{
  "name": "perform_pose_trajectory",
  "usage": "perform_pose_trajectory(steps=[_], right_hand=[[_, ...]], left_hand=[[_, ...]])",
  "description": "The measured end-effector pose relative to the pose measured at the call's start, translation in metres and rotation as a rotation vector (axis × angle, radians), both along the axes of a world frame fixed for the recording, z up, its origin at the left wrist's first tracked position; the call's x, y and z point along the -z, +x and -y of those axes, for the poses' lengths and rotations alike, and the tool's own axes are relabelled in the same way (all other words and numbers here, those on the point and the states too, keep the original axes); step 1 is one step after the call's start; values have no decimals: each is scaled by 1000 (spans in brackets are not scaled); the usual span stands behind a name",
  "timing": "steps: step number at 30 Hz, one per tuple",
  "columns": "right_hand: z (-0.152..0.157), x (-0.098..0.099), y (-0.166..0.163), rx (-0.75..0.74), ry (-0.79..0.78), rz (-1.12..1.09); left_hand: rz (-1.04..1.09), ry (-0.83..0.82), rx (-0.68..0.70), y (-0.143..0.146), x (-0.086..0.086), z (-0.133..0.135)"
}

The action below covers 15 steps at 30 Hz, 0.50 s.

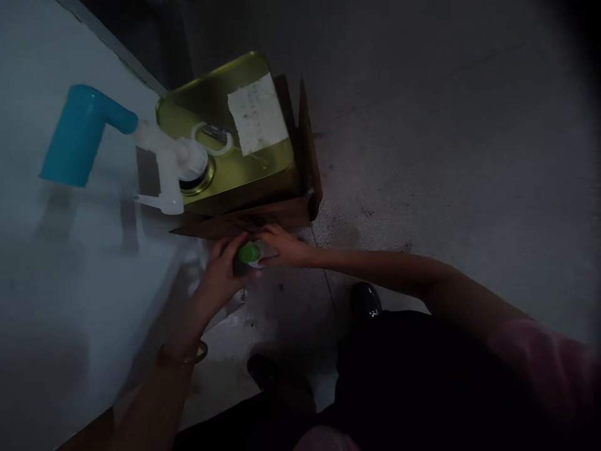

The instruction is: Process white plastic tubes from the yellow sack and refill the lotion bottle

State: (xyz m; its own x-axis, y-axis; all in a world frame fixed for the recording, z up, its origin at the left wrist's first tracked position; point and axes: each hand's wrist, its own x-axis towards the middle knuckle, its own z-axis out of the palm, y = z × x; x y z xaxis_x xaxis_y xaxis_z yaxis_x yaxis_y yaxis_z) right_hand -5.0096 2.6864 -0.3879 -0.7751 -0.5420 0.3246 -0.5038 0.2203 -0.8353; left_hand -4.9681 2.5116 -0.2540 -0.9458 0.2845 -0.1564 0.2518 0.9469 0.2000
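Observation:
My left hand (220,275) is wrapped round a small dark container with a green cap (248,254), held just off the edge of a white table (70,263). My right hand (282,245) comes in from the right, and its fingertips pinch the green cap from that side. Both hands sit right below the front flap of a brown cardboard box (307,188). The container's body is mostly hidden by my fingers.
In the cardboard box stands a gold-green metal can (235,169) with a paper label and a white pump (169,172) in its opening, joined to a blue cylinder (77,138) above the table. Grey concrete floor spreads to the right. Dark shoes show below.

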Motion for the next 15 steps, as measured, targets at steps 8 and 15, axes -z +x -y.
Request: perform_pose_trajectory(steps=[8, 15], right_hand=[[5, 2, -6, -14, -44, 11], [4, -2, -5, -26, -55, 42]], left_hand=[[50, -323, -38, 1, -4, -28], [55, -198, -35, -2, -11, -21]])
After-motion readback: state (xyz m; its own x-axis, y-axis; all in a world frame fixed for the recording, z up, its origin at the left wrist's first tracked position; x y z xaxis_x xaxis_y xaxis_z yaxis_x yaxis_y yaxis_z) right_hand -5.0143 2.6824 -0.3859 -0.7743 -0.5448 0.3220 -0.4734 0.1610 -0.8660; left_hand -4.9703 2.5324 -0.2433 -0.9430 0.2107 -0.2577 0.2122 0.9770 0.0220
